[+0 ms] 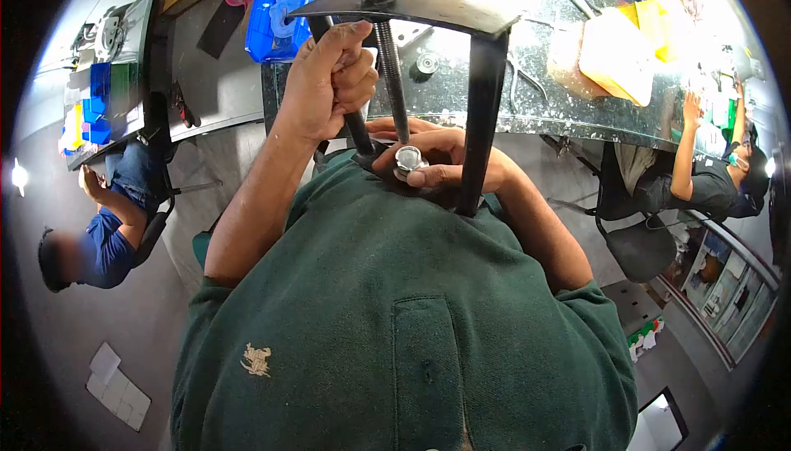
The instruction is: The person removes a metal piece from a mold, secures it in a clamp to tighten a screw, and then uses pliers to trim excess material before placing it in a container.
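Note:
A black metal frame (486,113) with a curved top bar stands against my torso. A threaded rod (387,64) runs down through a nut in its top bar. My left hand (338,80) is closed round the frame's left post, thumb uppermost. Inside the frame, at the rod's lower end, my right hand (445,158) holds a small shiny round metal part (408,159) between thumb and fingers. Some of its fingers are hidden behind the rod and the part. Whether the rod touches the part, I cannot tell.
The worktable (445,105) carries a blue bin (284,10), a small metal ring (428,62), cables and a yellow-white container (618,56). One seated person (115,212) is at the far left, another (709,175) at the far right. A dark chair (643,249) stands at right.

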A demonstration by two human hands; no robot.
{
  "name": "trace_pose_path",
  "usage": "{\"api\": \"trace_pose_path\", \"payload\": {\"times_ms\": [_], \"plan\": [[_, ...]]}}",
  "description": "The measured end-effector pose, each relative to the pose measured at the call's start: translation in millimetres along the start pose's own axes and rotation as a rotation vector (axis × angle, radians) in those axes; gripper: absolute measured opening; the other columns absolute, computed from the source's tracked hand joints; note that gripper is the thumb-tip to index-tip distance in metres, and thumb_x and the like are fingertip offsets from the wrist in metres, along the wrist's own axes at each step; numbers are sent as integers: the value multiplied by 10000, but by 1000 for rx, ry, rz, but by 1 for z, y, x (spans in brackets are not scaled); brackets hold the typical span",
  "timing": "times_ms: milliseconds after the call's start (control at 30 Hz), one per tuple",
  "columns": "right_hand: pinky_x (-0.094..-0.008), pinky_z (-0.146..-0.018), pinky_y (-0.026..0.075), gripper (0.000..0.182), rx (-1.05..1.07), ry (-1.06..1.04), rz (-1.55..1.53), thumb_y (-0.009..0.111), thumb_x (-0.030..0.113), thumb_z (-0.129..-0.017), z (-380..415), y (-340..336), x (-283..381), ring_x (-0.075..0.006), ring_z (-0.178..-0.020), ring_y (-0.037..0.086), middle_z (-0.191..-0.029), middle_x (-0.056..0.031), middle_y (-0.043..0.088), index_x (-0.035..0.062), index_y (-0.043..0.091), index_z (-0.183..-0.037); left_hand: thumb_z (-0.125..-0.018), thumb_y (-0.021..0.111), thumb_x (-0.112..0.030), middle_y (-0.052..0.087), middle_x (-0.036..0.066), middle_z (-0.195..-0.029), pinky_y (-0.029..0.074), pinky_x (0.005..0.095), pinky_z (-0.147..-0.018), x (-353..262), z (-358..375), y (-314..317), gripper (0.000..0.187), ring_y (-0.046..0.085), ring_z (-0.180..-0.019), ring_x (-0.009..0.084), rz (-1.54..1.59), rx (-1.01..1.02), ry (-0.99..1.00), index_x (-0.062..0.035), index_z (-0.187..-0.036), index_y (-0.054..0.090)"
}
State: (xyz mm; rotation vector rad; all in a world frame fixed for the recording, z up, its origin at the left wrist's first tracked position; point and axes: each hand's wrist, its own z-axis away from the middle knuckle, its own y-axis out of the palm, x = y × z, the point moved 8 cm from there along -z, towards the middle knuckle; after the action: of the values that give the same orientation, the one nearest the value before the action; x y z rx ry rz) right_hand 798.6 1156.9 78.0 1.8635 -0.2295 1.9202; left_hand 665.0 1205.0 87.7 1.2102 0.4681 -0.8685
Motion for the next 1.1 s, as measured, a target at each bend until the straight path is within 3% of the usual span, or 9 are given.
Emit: {"api": "trace_pose_path", "payload": {"times_ms": [100,200,333,433,567,600,733,1033,1100], "plan": [[-530,-1032,399,414,-38,-71,-11,694,281,-825,4,1,0,-354,-1266,472,-1361,-206,489,29,661,-1152,-930,591,-318,276,-51,-458,145,248,-345,0,-1,-1,460,215,-368,50,-12,18,17,-162,-573,348],[-360,-961,464,409,-160,153,-141,734,267,-834,15,-3,-18,-194,-1026,631,-1035,-104,694,39,650,-1163,-935,579,-316,278,-51,-457,145,250,-344,5,0,-1,454,213,-367,52,28,63,0,-163,-574,350],[-304,-892,493,401,-91,25,-84,712,268,-859,13,-4,0,-163,-986,642,-1093,-108,682,27,650,-1173,-942,552,-310,275,-55,-458,143,250,-349,8,1,2,445,208,-369,51,18,63,-7,-166,-578,339],[-386,-950,492,411,-63,208,-47,702,266,-846,19,-12,-20,-258,-1036,647,-1091,-151,682,5,655,-1160,-948,512,-291,263,-58,-459,142,249,-355,14,-1,-3,430,196,-373,51,67,78,-15,-168,-579,326],[-385,-935,493,434,-9,89,-12,629,341,-896,16,-10,-22,-250,-1063,630,-1098,-148,674,-4,652,-1157,-948,463,-265,245,-59,-462,146,249,-363,14,-6,-2,410,182,-381,53,74,113,-18,-171,-580,308],[-320,-887,480,342,-29,72,-31,627,273,-923,16,-8,-19,-149,-983,612,-1090,-89,680,42,647,-1174,-952,474,-281,244,-59,-462,145,248,-368,14,-7,0,422,183,-381,54,28,104,-23,-169,-581,309],[-379,-935,490,439,-25,120,48,618,369,-907,13,-4,3,-238,-1068,624,-1094,-134,671,31,639,-1186,-958,494,-309,248,-60,-463,143,254,-368,21,-19,7,452,183,-380,55,-11,73,-94,-169,-572,306],[-364,-933,501,416,-220,256,66,719,293,-844,14,-10,-11,-217,-1054,628,-1137,-114,650,55,643,-1176,-952,523,-340,278,-90,-506,152,211,-358,30,-39,4,370,231,-404,22,-40,248,-143,-165,-646,413],[-307,-857,484,428,-217,153,41,810,306,-758,18,-18,-10,-149,-932,635,-983,-67,693,72,688,-1096,-937,533,-394,300,-86,-519,167,209,-367,49,-36,8,381,248,-409,27,59,227,-249,-120,-677,479]]}}
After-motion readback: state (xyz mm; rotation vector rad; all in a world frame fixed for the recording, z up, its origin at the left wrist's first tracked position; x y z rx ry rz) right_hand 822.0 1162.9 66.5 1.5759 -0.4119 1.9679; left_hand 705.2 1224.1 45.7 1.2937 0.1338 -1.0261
